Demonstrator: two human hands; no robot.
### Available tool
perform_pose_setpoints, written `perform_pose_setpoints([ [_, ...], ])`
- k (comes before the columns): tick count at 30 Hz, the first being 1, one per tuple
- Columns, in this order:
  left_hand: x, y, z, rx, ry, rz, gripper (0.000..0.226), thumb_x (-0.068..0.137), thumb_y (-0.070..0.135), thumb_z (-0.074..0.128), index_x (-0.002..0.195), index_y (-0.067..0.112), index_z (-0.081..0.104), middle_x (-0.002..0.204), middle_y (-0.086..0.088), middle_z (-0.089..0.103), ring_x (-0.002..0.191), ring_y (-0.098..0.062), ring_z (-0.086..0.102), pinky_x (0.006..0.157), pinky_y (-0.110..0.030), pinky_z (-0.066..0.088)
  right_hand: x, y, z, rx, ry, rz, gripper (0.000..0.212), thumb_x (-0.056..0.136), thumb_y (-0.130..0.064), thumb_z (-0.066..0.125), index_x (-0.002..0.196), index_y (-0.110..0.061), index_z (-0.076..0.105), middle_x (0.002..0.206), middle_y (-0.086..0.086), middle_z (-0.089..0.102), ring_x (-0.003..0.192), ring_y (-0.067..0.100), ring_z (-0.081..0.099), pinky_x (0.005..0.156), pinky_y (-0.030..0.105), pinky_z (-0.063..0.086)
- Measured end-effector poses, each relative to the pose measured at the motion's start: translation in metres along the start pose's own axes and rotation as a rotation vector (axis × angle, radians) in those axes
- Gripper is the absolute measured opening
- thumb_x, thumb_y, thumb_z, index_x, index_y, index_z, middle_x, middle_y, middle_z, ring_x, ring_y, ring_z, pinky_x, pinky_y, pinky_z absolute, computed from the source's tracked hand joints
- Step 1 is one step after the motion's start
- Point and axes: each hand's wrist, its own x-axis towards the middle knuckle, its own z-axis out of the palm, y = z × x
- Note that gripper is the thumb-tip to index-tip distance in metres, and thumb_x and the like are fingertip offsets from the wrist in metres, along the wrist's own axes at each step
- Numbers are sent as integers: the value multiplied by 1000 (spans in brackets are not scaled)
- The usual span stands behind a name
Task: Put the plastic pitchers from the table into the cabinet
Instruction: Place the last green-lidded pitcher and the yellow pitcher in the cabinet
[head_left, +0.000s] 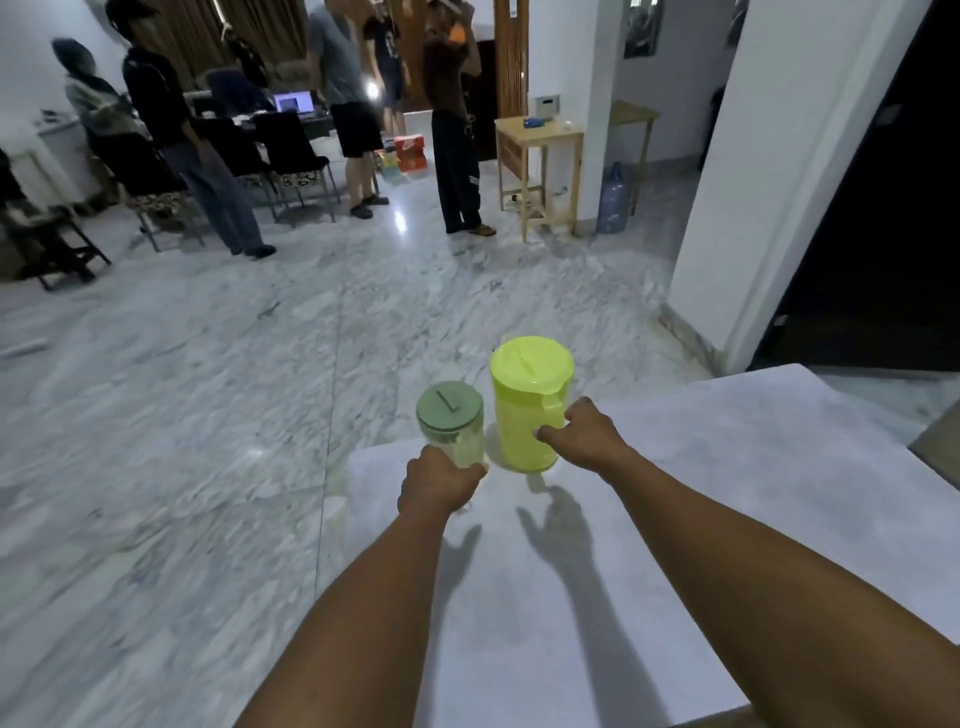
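Observation:
Two plastic pitchers stand upright near the far corner of a white table (701, 519). The smaller one is clear with a grey-green lid (451, 415); my left hand (441, 483) is wrapped around its lower body from the near side. The taller yellow-green pitcher (527, 405) stands just to its right, lid on. My right hand (587, 434) is closed on its handle, which faces me. No cabinet is in view.
Beyond the table lies a marble floor (234, 389). Several people stand at the back by dark chairs (291, 150) and a desk with a laptop. A wooden side table (537, 166), a water bottle (613, 200) and a white pillar (769, 208) are right of centre.

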Motion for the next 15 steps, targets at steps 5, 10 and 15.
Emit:
perform_pose_setpoints([
  [5, 31, 3, 15, -82, 4, -77, 71, 73, 61, 73, 124, 14, 60, 125, -12, 64, 118, -34, 60, 87, -37, 49, 46, -2, 13, -35, -38, 39, 55, 82, -46, 66, 121, -8, 62, 120, 16, 65, 114, 36, 59, 89, 46, 55],
  [10, 48, 13, 18, -129, 73, -98, 58, 77, 55, 72, 120, 17, 65, 124, -11, 66, 116, -37, 61, 84, -35, 46, 58, -3, 18, -1, -34, 33, 41, 77, -37, 60, 105, -8, 65, 101, 15, 67, 93, 35, 66, 80, 51, 60],
  [15, 44, 13, 18, -128, 118, -80, 49, 81, 44, 70, 117, 13, 66, 120, -13, 68, 115, -36, 62, 82, -35, 46, 44, 0, 17, -22, 52, 20, 39, 67, -41, 48, 84, -8, 61, 86, 10, 65, 90, 34, 63, 71, 33, 48],
])
